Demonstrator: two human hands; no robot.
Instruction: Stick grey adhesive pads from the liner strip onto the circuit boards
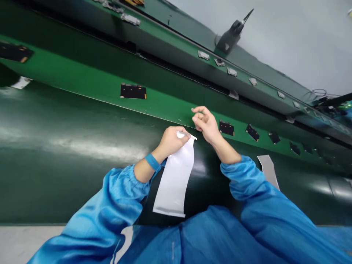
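Holding the white sheet (176,176) by its far end is the left hand's share of the work in the head view. That left hand (172,141) is closed in a pinch, thumb over the edge and fingers beneath, and the sheet runs from it back toward the body, its near end free. A grip this close to the edge seems well judged, since it steadies the end while leaving most of the face uncovered; pressing harder would likely crease it.

The right hand (207,126) is raised just beside that end, clear of the sheet, with its fingers curled and the thumb and forefinger a little apart. A small pale speck shows at the forefinger's tip, but it is too tiny to tell whether it is something held. Good handling here calls for a light touch, using the fingertips alone.

Beyond both hands runs the green strip (165,104), with one dark board (133,91) ahead and to the left of the left hand, and another board (227,128) just to the right of the right hand. With boards that near, a low wrist and sleeve could brush one. Beside the right forearm, a grey sheet (268,170) lies on the worktop (68,165).
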